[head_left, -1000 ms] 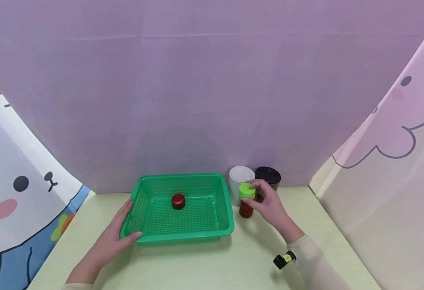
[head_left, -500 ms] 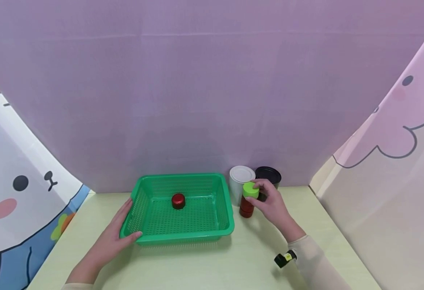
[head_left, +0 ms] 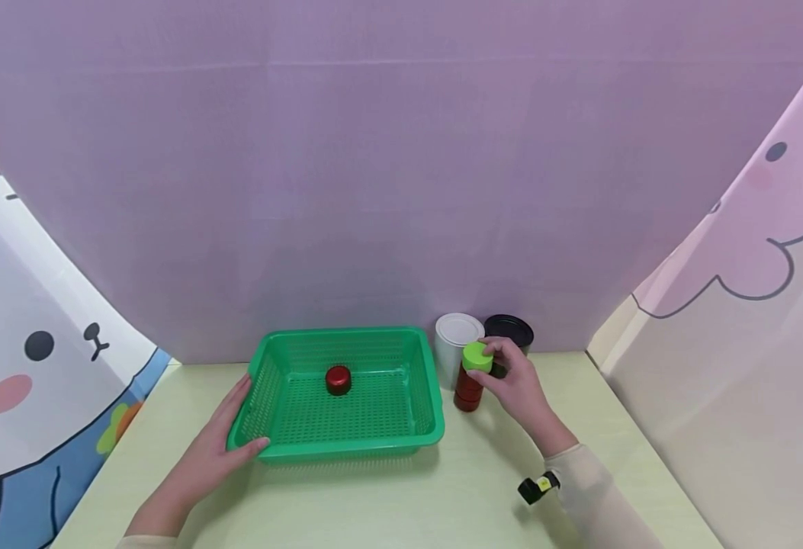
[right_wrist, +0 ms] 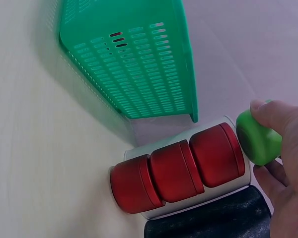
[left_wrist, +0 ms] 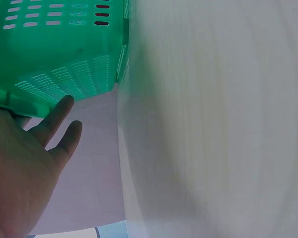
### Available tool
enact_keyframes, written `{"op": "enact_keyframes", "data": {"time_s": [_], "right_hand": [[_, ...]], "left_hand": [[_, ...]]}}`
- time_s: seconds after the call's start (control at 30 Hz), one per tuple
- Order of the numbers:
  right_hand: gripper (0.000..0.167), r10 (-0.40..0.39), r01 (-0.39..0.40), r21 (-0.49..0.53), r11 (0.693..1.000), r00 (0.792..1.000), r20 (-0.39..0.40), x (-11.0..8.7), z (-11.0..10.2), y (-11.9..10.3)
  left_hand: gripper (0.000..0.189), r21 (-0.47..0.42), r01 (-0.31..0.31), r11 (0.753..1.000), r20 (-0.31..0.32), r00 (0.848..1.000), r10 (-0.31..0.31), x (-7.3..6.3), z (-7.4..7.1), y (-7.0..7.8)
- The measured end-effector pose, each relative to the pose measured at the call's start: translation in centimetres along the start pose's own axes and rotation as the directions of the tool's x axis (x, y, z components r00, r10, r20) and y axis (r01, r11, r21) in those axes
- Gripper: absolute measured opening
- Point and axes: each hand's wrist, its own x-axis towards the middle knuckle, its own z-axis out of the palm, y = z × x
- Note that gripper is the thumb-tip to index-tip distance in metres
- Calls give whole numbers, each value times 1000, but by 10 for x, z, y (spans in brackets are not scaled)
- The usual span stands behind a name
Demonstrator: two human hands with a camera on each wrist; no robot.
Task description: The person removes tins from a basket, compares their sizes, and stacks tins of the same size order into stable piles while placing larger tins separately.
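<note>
My right hand (head_left: 519, 389) pinches a small lime-green round container (head_left: 478, 356) between thumb and fingers. It sits at the top of a stack of red round tins (head_left: 468, 390); in the right wrist view three red tins (right_wrist: 176, 171) stand in line, and the green container (right_wrist: 258, 136) is tilted by the topmost one. Whether they touch I cannot tell. My left hand (head_left: 212, 450) rests at the left side of a green plastic basket (head_left: 353, 444), thumb at its front corner, fingers extended along the outer wall. One red tin (head_left: 338, 380) lies inside the basket.
Behind the stack stands a white canister (head_left: 457, 330), with a black canister (head_left: 509, 328) to its right. Both are close to the purple back wall (head_left: 401, 191). Patterned cloth screens flank the pale table (head_left: 374, 511) on both sides.
My right hand has moved the green container slightly right and up at the top of the red stack. My left hand and the basket have stayed put.
</note>
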Motion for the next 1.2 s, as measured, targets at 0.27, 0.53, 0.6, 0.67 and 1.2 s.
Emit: {"op": "enact_keyframes", "data": {"time_s": [0.27,0.53,0.6,0.67,1.2], "right_hand": [[39,16,-16,18,1000,1000,-16,-1,0,-23],[40,7,-6,15,1000,1000,-14,-1,-1,-35],[40,7,-7,9,1000,1000,-13,-1,-1,-34],[40,5,-5,0,1000,1000,-13,-2,-1,-35],[45,-28,27,-17,999,999,-23,-2,7,6]], "left_hand": [[106,8,-7,1000,-3,1000,7,0,0,-1],[105,-2,16,1000,13,1000,-16,-1,-2,3],[105,-4,17,1000,13,1000,-17,-1,-2,3],[105,-5,15,1000,12,1000,-15,-1,-2,3],[104,-7,23,1000,18,1000,-22,-1,-3,5]]}}
